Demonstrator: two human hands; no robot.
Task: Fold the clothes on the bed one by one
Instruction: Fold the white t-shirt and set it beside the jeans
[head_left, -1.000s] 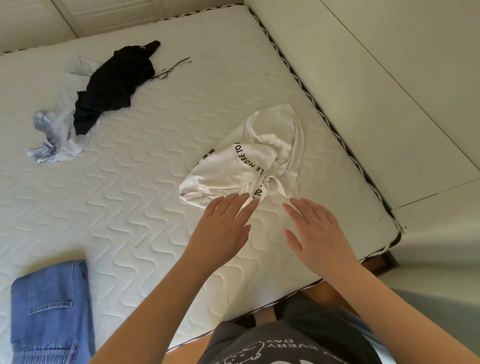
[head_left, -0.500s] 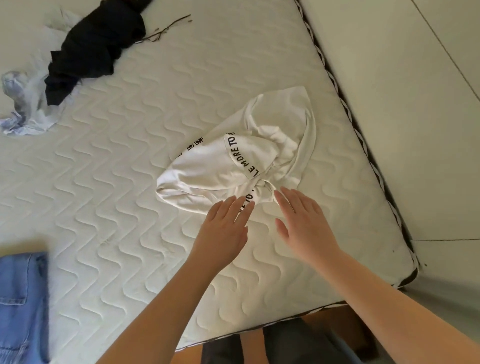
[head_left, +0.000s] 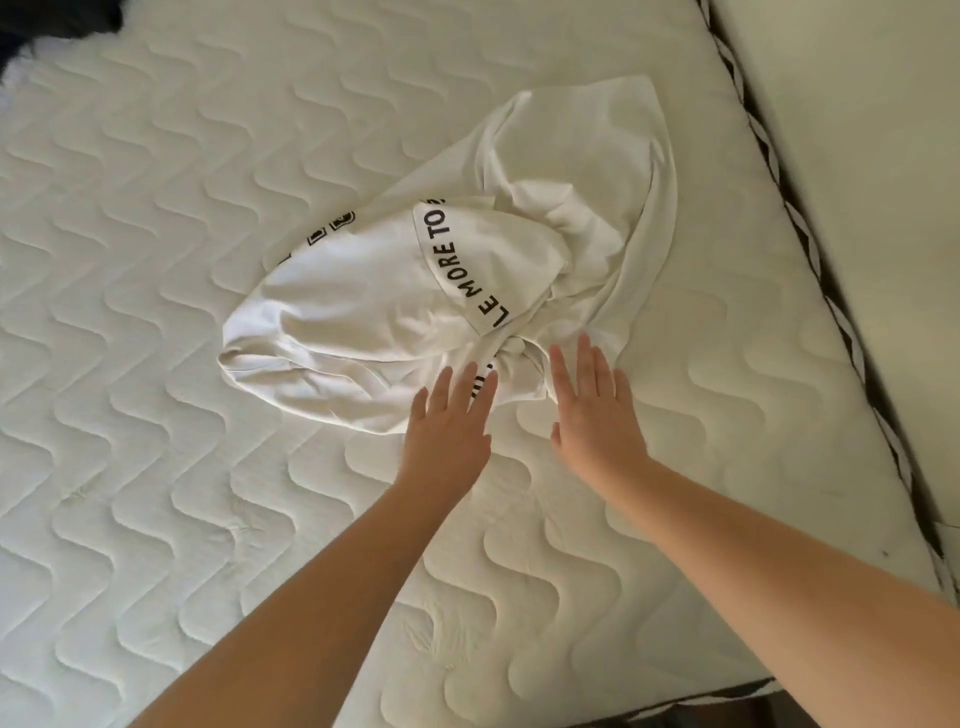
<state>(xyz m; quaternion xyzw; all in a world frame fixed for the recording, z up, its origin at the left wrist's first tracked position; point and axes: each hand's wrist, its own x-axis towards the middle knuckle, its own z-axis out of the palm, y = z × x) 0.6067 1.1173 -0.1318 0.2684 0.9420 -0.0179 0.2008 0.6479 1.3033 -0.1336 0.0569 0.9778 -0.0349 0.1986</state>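
A crumpled white T-shirt (head_left: 415, 306) with black lettering (the words "MORE TO" can be read on a curved band) lies bunched on the quilted white mattress (head_left: 156, 467), toward its right edge and nearer the far half. Both hands reach over the shirt's near edge with fingers straight and spread, gripping nothing. The left hand (head_left: 449, 431) lies over the shirt's near hem, and the right hand (head_left: 597, 410) is just beside it, its fingertips (head_left: 584, 345) at the bunched fabric. A dark garment (head_left: 57, 18) shows at the mattress's far left corner.
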